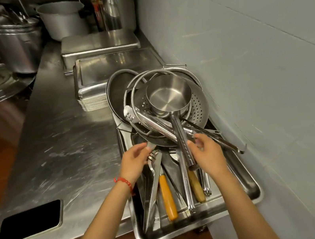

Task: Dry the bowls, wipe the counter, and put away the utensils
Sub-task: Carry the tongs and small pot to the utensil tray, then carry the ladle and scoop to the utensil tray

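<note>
A steel tray at the counter's near right holds utensils: two orange-handled tools, tongs and long steel handles. At its far end lie stacked colanders and a dark pan, with a small saucepan on top. My left hand hovers over the tray's left side, fingertips at a steel utensil end. My right hand sits beside the saucepan's long handle, fingers loosely bent and touching it; whether they grip it is unclear.
The steel counter stretches left, with a square black opening near its front edge. Stacked baking trays, a lidded steel box and big pots stand at the back. A grey wall runs along the right.
</note>
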`<action>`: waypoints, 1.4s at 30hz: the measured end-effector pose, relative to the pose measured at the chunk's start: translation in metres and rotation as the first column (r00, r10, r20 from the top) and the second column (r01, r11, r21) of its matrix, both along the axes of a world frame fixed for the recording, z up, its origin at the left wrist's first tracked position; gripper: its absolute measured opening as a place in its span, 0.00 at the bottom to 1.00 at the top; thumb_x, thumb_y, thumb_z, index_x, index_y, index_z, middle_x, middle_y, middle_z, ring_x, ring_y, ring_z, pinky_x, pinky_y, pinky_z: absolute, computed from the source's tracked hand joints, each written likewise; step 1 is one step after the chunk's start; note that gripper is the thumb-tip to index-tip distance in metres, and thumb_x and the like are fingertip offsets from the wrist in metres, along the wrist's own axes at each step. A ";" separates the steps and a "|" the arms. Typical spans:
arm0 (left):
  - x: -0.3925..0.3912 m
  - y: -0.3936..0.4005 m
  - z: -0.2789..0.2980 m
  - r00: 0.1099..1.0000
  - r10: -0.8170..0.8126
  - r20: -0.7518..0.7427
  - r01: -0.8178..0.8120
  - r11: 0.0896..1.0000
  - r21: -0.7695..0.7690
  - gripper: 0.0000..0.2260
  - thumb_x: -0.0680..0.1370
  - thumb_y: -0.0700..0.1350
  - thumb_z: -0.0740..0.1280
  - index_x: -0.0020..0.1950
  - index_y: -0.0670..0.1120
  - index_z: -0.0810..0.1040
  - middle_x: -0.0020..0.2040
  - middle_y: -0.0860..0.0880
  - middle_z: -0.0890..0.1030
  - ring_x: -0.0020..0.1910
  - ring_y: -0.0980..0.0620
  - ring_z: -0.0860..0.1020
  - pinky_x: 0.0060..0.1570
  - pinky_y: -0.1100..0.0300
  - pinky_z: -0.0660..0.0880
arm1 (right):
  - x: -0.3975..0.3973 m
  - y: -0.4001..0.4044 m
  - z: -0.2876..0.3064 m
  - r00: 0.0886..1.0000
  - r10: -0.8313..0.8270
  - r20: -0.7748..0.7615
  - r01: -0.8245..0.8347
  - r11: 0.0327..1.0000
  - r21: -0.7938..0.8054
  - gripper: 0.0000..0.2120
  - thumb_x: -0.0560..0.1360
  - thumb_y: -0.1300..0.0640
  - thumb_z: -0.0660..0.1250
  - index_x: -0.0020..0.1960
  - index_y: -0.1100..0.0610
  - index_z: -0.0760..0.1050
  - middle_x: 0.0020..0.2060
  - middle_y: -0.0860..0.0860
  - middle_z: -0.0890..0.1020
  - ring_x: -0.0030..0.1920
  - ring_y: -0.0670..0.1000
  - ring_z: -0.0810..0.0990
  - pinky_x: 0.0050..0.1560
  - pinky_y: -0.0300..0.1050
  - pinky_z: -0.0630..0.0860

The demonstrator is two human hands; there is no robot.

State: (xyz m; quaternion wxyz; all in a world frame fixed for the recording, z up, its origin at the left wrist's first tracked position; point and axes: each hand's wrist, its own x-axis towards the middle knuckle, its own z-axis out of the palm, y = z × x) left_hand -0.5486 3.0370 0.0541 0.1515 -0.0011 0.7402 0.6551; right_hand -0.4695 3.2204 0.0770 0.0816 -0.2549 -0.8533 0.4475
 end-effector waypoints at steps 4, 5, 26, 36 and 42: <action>0.042 -0.022 0.002 0.966 0.042 -0.254 -0.101 0.969 -0.226 0.14 0.75 0.42 0.67 0.60 0.41 0.76 0.54 0.46 0.80 0.51 0.55 0.75 0.54 0.63 0.71 | 0.017 -0.017 0.013 0.973 0.229 -0.024 -0.211 0.930 0.300 0.17 0.76 0.47 0.61 0.62 0.52 0.71 0.55 0.51 0.76 0.58 0.53 0.75 0.54 0.47 0.72; 0.052 -0.031 0.002 0.945 0.029 -0.325 -0.137 0.940 -0.312 0.15 0.75 0.44 0.67 0.61 0.42 0.76 0.56 0.46 0.79 0.52 0.55 0.75 0.53 0.64 0.69 | 0.018 -0.024 0.015 0.961 0.277 -0.017 -0.254 0.903 0.345 0.18 0.76 0.47 0.60 0.63 0.53 0.70 0.58 0.52 0.76 0.60 0.53 0.73 0.58 0.49 0.71; 0.251 -0.488 -0.013 0.831 0.357 -0.427 -0.513 0.193 -0.837 0.22 0.79 0.52 0.58 0.72 0.48 0.63 0.73 0.47 0.64 0.73 0.47 0.59 0.71 0.50 0.52 | 0.044 -0.504 -0.012 0.321 0.940 0.112 -0.838 0.227 0.496 0.24 0.79 0.45 0.55 0.72 0.52 0.61 0.72 0.50 0.65 0.72 0.50 0.62 0.70 0.47 0.60; 0.325 -0.671 -0.023 0.687 0.628 -0.366 -0.515 0.066 -0.855 0.21 0.77 0.49 0.63 0.68 0.43 0.68 0.69 0.43 0.70 0.70 0.43 0.65 0.69 0.46 0.58 | 0.066 -0.724 -0.021 -0.001 0.981 0.197 -0.867 -0.099 0.488 0.23 0.79 0.46 0.54 0.72 0.52 0.60 0.72 0.50 0.65 0.72 0.49 0.61 0.70 0.46 0.59; 0.311 -0.786 -0.041 0.629 0.700 -0.338 -0.494 0.025 -0.869 0.23 0.79 0.52 0.58 0.71 0.46 0.63 0.72 0.46 0.65 0.72 0.46 0.60 0.71 0.49 0.54 | 0.033 -0.857 -0.039 -0.090 0.973 0.214 -0.853 -0.186 0.487 0.23 0.79 0.46 0.55 0.72 0.52 0.61 0.71 0.50 0.66 0.72 0.49 0.62 0.70 0.46 0.60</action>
